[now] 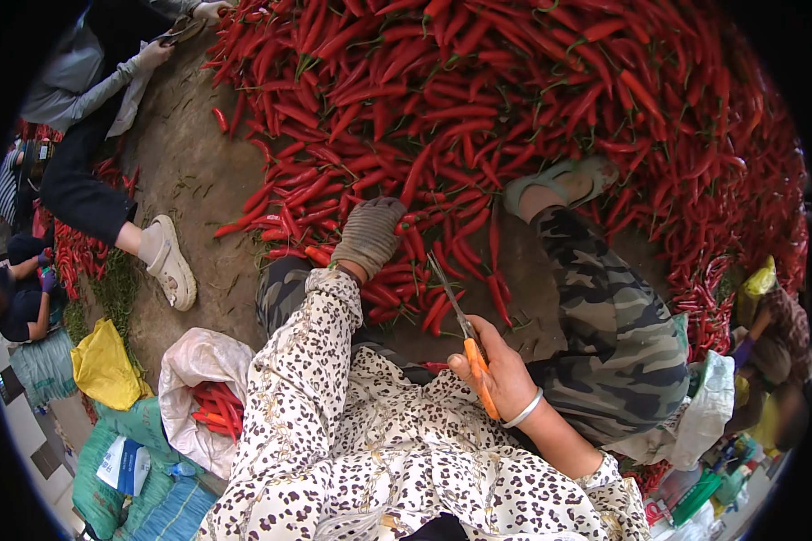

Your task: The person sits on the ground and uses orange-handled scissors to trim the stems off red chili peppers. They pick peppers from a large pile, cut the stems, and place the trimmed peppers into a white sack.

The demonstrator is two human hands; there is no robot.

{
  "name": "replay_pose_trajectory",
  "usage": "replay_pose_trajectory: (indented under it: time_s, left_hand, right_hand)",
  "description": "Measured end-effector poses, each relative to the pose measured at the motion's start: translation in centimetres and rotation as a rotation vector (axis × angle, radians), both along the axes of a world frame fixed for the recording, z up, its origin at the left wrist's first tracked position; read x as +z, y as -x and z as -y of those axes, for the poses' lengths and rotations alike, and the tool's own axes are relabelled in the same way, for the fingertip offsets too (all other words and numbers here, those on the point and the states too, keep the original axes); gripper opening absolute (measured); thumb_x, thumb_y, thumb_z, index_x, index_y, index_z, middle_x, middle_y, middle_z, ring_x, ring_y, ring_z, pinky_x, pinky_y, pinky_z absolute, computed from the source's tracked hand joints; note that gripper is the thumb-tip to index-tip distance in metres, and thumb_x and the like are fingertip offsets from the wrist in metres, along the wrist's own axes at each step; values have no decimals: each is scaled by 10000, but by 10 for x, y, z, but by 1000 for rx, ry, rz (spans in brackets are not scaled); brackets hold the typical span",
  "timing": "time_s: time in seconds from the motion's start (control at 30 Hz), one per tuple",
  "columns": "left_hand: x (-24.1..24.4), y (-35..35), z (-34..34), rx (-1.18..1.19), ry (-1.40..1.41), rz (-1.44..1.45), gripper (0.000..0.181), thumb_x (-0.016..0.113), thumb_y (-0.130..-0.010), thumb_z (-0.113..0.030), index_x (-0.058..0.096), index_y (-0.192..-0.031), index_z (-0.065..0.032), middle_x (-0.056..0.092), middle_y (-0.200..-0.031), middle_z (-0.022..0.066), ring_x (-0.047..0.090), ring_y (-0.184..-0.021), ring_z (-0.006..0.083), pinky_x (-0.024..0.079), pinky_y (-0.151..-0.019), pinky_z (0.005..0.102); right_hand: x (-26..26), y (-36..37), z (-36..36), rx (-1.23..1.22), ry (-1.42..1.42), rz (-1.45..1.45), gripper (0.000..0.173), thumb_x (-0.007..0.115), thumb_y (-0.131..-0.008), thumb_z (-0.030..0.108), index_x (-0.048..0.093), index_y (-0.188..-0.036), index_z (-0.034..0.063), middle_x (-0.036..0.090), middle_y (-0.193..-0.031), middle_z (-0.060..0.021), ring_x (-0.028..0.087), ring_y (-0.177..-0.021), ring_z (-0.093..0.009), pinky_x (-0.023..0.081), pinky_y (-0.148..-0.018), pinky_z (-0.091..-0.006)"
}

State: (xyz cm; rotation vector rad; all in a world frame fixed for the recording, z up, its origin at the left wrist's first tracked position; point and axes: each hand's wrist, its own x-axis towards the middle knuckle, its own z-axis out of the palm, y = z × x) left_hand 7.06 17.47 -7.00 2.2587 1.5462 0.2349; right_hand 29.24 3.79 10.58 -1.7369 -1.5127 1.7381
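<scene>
My left hand (371, 237), in a grey striped work glove, reaches down onto red chili peppers (325, 182) at the near edge of a large heap. Its fingers curl under, and their tips are hidden, so a grip on a pepper cannot be made out. In my bare right hand (507, 379) is a pair of scissors with orange handles (475, 358). Their narrow metal blades point up and left over loose peppers, close together. Many peppers still carry green stems. A white woven sack (203, 345) beside my left arm stands with its mouth open, red peppers inside.
A co-worker's leg in a beige clog (172, 267) is at left; that person's gloved hands (154, 55) are above. Other people sit at both sides. Yellow (108, 365) and green sacks (98, 460) lie at lower left. My sandalled foot (568, 182) rests against the heap.
</scene>
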Motion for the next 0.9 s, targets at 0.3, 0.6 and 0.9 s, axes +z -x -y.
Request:
replay_pose_trajectory:
  time_s: [0.3,0.6,0.9]
  left_hand:
    - [43,10,34,569,429,616,227,676,-800,-149,606,-995,-55,650,-894,96,647,-826,251,517,-728,357]
    - [122,20,89,693,778,1367,255,761,-741,-91,611,-944,-53,625,-892,17,604,-846,137,484,-790,288]
    - [111,15,100,509,711,1142,205,774,-742,-135,644,-867,-38,619,-892,26,585,-849,133,476,-775,301]
  right_hand:
    - [-1,-1,1,-47,-157,-20,642,686,-860,384,424,-1305,3,585,-973,-184,599,-901,-298,480,-807,-356]
    - [1,1,4,166,-108,107,678,700,-830,413,434,-1315,22,603,-1004,-167,608,-912,-310,489,-814,-389]
    - [-2,0,0,208,-49,102,620,690,-828,441,483,-1261,48,630,-1033,-224,625,-943,-387,502,-790,-439]
